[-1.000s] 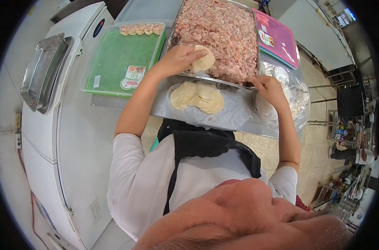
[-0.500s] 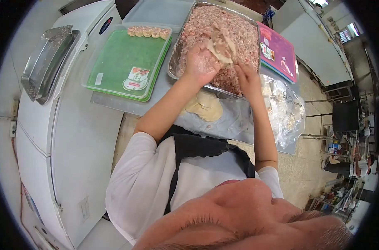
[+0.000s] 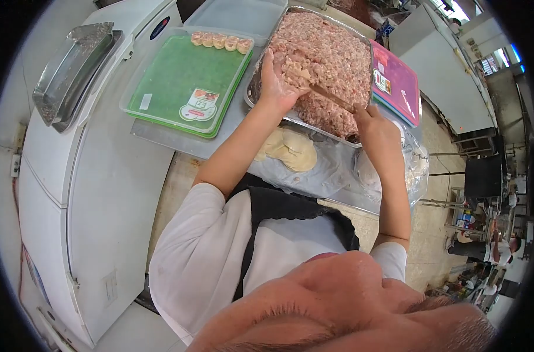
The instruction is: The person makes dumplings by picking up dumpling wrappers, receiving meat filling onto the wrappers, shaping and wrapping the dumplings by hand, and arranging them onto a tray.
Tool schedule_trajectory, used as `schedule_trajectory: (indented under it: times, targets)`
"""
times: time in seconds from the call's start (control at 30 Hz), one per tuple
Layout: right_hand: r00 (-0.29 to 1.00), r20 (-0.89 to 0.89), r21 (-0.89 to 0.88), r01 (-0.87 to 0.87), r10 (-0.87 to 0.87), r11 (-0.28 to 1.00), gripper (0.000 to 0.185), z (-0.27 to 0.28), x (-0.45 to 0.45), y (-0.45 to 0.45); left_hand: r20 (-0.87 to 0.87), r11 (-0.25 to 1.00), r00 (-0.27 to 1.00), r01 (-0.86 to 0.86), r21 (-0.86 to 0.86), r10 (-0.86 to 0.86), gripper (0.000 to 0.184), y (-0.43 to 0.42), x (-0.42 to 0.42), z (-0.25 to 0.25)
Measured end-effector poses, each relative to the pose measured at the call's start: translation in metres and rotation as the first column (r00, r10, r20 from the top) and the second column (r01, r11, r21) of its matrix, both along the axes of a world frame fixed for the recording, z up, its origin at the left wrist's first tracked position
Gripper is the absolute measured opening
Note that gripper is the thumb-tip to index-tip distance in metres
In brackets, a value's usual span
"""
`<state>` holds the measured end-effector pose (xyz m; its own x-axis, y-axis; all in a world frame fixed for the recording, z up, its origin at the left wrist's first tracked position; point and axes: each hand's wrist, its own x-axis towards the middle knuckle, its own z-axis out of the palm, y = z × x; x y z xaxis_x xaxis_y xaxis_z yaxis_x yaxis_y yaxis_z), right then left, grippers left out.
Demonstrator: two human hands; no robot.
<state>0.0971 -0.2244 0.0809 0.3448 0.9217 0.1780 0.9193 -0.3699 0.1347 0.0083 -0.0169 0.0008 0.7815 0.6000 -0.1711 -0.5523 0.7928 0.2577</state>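
My left hand (image 3: 278,87) is cupped, palm up, over the left side of the meat tray. A dumpling wrapper (image 3: 302,74) with meat filling lies in it, its pale edges hard to tell from the meat behind. My right hand (image 3: 377,126) grips one end of a flat wooden spatula (image 3: 335,98), whose far tip touches the wrapper. Beneath both hands is a metal tray (image 3: 250,97) heaped with ground meat (image 3: 331,47). A stack of round dough wrappers (image 3: 296,154) lies on plastic sheeting just this side of the tray.
To the left, a green-lidded plastic container (image 3: 179,82) bears a row of several filled dumplings (image 3: 220,41). A clear container (image 3: 234,16) stands behind it. Pink-lidded boxes (image 3: 396,88) and a plastic bag (image 3: 416,161) are on the right. A white refrigerator (image 3: 111,193) borders the table's left side.
My right hand has drawn away to the right from the wrapper, and the spatula now shows plainly between the hands. The left hand's fingers have turned more upright around the wrapper.
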Motion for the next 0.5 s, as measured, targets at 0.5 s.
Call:
schedule_trajectory:
  times: [0.5]
  targets:
    - [0.643,-0.761,0.217,0.135,0.080,0.967,0.030,0.012,0.004,-0.032,0.114,-0.323,0.912,0.022,0.946,0.394,0.066,0.006,-0.035,0.032]
